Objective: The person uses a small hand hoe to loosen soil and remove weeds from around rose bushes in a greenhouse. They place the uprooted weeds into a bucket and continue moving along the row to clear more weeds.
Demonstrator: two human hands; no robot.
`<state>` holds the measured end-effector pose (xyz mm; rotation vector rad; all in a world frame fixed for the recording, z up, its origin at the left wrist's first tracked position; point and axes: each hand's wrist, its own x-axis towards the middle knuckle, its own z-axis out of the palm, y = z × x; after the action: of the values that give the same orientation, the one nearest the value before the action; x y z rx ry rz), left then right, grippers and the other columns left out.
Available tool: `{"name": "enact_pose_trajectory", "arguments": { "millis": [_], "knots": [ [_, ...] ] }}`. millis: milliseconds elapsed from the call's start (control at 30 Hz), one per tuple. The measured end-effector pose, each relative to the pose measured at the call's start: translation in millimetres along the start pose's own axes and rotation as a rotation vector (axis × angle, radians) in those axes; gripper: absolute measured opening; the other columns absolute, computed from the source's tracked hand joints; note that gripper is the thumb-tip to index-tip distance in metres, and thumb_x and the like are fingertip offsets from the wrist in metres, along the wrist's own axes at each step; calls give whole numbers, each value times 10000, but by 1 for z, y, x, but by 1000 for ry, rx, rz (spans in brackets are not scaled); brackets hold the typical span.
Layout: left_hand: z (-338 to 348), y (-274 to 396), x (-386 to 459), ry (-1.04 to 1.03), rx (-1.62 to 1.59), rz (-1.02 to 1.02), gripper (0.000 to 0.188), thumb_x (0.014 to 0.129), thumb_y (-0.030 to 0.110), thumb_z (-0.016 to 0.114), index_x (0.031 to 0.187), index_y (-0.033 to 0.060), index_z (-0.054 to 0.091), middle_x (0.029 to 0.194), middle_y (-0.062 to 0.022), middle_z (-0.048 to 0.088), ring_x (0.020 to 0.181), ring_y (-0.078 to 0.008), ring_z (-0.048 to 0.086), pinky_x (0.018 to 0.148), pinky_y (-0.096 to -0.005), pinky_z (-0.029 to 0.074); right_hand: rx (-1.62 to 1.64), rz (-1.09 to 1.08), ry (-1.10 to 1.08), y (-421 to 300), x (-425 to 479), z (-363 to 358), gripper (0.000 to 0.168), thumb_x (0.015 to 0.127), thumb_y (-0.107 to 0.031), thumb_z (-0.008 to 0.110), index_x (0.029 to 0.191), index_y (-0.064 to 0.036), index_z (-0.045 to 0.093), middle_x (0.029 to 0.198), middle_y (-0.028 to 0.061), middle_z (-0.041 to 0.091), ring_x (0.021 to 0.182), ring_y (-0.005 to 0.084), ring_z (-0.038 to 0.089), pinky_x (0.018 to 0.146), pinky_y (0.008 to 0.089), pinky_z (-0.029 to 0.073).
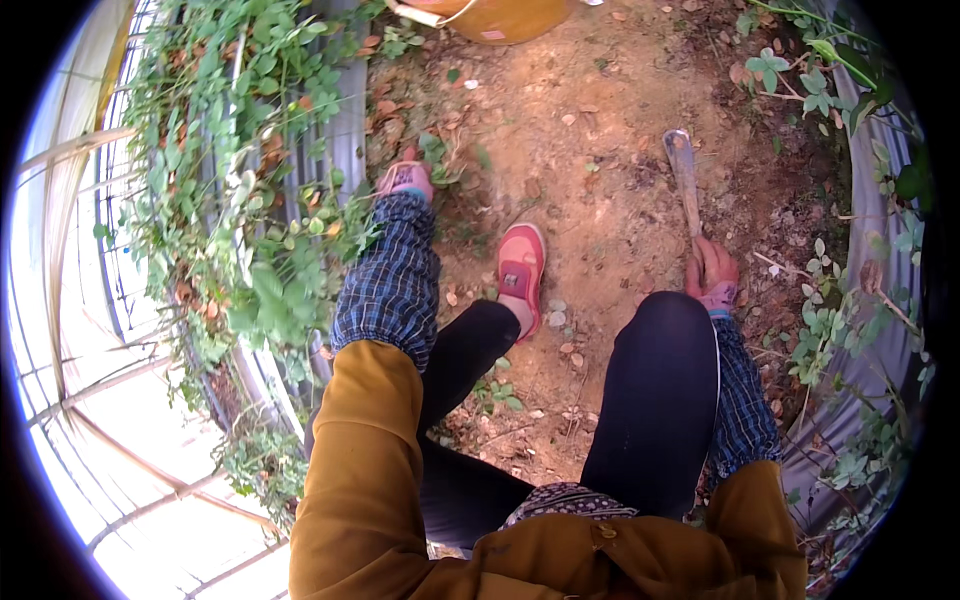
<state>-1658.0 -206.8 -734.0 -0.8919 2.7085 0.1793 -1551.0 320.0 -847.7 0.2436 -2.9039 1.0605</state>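
My left hand (409,174), in a pink fingerless covering with dark print, reaches down to a small leafy weed (435,154) beside the raised bed's edge. Its fingers are mostly hidden, so whether they grip the weed does not show. In my right hand (711,271), low over the soil beyond my knee, is the handle end of a narrow metal trowel-like tool (682,172), its rounded end pointing away from me. Blue checked sleeve covers reach from both wrists over brown sleeves.
An orange bucket (517,21) with a pale handle stands at the top. Plants (285,225) spill over grey plastic sheeting (351,120) at left; more sheeting (870,187) and plants line the right. My pink shoe (523,262) rests on bare soil with dry leaves. A wire-and-pole frame (97,382) is far left.
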Motion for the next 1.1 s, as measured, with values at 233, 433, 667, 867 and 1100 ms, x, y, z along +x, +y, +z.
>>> {"name": "enact_pose_trajectory", "arguments": {
  "millis": [233, 433, 667, 867, 1100],
  "knots": [
    [-9, 25, 11, -148, 681, 382, 240, 803, 214, 621, 992, 70, 584, 985, -127, 650, 964, -306, 618, 763, -400, 505, -23, -33, 67, -10, 1, -7, 379, 765, -163, 640, 1138, -111, 598, 1042, 139, 598, 891, 357, 572, 778, 451, 449],
    [-4, 62, 13, -53, 185, 74, 332, 768, 237, 654, 1056, 85, 589, 973, -194, 653, 911, -355, 630, 796, -421, 503, 3, -3, 21, -14, 0, -7, 427, 747, -156, 657, 1164, -109, 575, 1089, 159, 581, 947, 370, 551, 807, 453, 437],
    [-150, 251, -39, 587, -525, 782, 373, 770, 257, 684, 1083, 71, 601, 996, -212, 655, 924, -375, 634, 819, -429, 497, -81, -73, 82, -8, -4, -8, 460, 729, -160, 674, 1176, -121, 573, 1040, 171, 582, 916, 368, 559, 789, 456, 440],
    [-399, 316, -103, 1409, -590, 1280, 352, 776, 280, 676, 1044, 58, 625, 926, -184, 669, 859, -329, 643, 781, -413, 503, -131, 6, 93, 3, -4, -35, 440, 719, -162, 678, 1149, -145, 585, 1024, 133, 589, 856, 372, 561, 731, 461, 436],
    [-524, 326, -84, 1131, -326, 917, 339, 783, 308, 661, 1022, 68, 654, 884, -154, 679, 839, -266, 644, 779, -373, 501, 6, 24, 19, -20, -2, -8, 414, 733, -187, 666, 1139, -159, 592, 1020, 125, 585, 890, 362, 550, 776, 463, 437]
  ]
}}
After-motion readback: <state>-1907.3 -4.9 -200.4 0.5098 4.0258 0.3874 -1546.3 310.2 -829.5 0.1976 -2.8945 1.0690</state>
